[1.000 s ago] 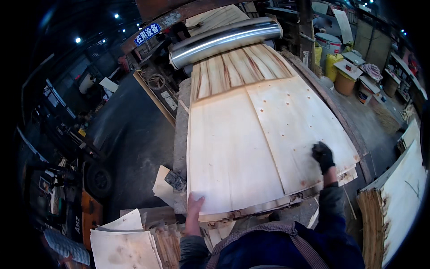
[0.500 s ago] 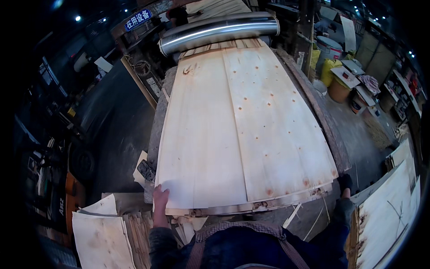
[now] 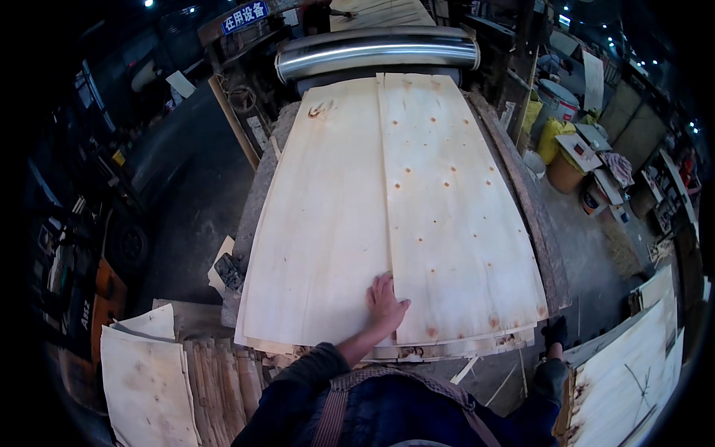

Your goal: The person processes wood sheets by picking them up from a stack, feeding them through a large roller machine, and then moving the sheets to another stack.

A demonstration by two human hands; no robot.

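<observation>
Two pale wood veneer sheets lie side by side on a stack: a plain left sheet (image 3: 320, 201) and a knotty right sheet (image 3: 458, 216). Their long edges meet in a seam running away from me. My left hand (image 3: 387, 304) rests bare on the near end of this seam, fingers stretched out flat on the wood. By the near right corner of the stack is my right hand (image 3: 555, 333) in a dark glove. Its fingers are too dark to make out, and I cannot tell whether it touches the sheets.
A shiny metal roller (image 3: 380, 54) spans the far end of the stack. More veneer is piled at the near left (image 3: 145, 372) and near right (image 3: 625, 372). A dark rail (image 3: 521, 201) runs along the right side. Tubs and a yellow sack (image 3: 550, 138) stand beyond it.
My left hand has moved from the near left corner to the seam. The streaked veneer ends by the roller are gone from sight. My right hand stays near the right corner.
</observation>
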